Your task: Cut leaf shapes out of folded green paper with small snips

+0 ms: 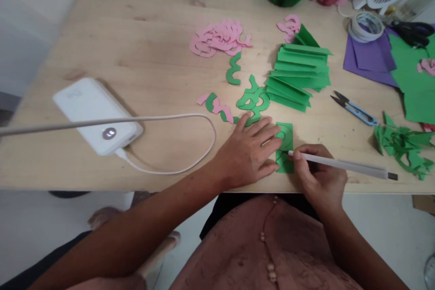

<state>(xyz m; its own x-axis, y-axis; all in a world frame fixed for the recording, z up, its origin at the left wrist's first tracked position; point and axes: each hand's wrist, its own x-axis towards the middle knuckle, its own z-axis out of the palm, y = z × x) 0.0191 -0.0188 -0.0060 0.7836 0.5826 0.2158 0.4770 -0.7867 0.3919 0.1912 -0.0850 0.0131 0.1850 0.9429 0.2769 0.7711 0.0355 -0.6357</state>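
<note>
Your left hand (246, 152) lies flat, fingers spread, fingertips pressing the edge of a green paper scrap (284, 138) on the wooden counter (136, 41). Your right hand (319, 176) grips a white pen (343, 166), tip on the scrap. Curved green cutouts (253, 99) lie just beyond.

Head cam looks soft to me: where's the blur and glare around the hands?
Head view: the white rectangular power bank is blurred, the left hand and right hand fairly clear; pale glare lies on the light wooden table.
</note>
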